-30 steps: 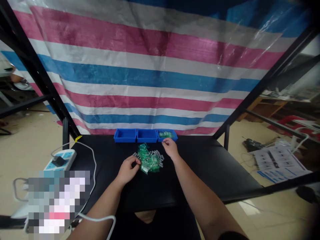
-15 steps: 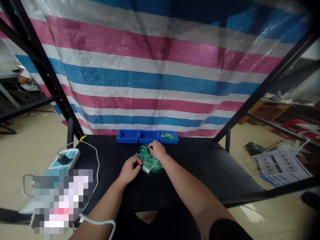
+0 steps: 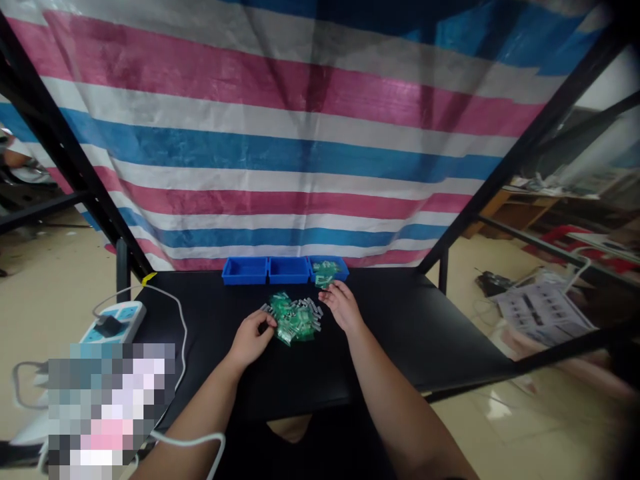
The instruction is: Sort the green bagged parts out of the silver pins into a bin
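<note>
A pile of small clear packets with green contents lies on the black table, with several grey cylindrical pieces along its edges. At the pile's left side is my left hand, its fingers curled and pinched; what they hold, if anything, is hidden. My right hand pinches a green packet at the front of the right-hand blue bin. More green packets show inside that bin, and the held one overlaps them in view.
Two more blue bins, a middle one and a left one, stand in the same row at the table's back edge. A power strip with a cable lies at left. Behind hangs a striped sheet between black frame posts.
My right hand has moved from the pile to the right-hand bin with a green packet. Grey pieces at the pile's right side now show. My left hand stays at the pile; the view has shifted slightly.
</note>
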Action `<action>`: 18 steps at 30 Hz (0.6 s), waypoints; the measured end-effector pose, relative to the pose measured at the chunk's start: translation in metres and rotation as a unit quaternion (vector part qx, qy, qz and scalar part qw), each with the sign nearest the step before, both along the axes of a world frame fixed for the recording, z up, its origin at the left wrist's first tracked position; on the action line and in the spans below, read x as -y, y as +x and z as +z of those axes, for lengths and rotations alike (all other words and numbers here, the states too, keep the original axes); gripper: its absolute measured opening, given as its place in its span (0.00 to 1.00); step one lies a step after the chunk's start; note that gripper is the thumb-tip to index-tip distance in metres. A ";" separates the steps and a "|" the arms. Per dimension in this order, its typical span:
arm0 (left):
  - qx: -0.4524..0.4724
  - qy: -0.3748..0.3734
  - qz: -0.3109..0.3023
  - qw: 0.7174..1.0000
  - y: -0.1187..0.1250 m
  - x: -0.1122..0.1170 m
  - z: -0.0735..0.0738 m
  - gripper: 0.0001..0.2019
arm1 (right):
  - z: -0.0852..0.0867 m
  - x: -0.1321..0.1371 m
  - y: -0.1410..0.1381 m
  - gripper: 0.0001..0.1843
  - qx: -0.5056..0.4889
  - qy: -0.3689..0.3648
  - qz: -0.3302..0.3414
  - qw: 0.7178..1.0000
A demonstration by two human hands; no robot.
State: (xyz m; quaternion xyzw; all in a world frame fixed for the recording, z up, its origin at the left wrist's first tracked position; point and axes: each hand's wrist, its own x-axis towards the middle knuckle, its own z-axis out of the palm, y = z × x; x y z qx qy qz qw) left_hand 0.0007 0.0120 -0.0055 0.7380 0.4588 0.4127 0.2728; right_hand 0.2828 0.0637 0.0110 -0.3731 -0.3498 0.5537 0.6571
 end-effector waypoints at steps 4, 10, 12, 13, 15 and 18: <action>-0.006 0.002 -0.007 1.000 -0.001 -0.001 -0.001 0.05 | -0.011 0.001 0.012 0.24 -0.029 -0.001 -0.060 0.998; -0.013 -0.001 -0.002 1.000 -0.001 -0.003 -0.001 0.05 | -0.017 0.003 0.016 0.24 -0.049 0.004 -0.098 0.994; -0.015 -0.001 -0.001 1.000 0.000 -0.002 -0.001 0.05 | -0.017 0.003 0.015 0.24 -0.043 0.006 -0.086 0.995; -0.017 0.000 -0.001 1.000 0.000 -0.002 0.000 0.05 | -0.017 0.003 0.015 0.23 -0.039 0.007 -0.081 0.996; -0.021 -0.002 0.002 1.000 0.000 -0.001 0.000 0.05 | -0.017 0.003 0.015 0.23 -0.034 0.009 -0.077 0.996; -0.024 -0.011 0.007 1.000 0.001 0.000 0.001 0.05 | -0.018 0.003 0.015 0.23 -0.025 0.011 -0.079 0.997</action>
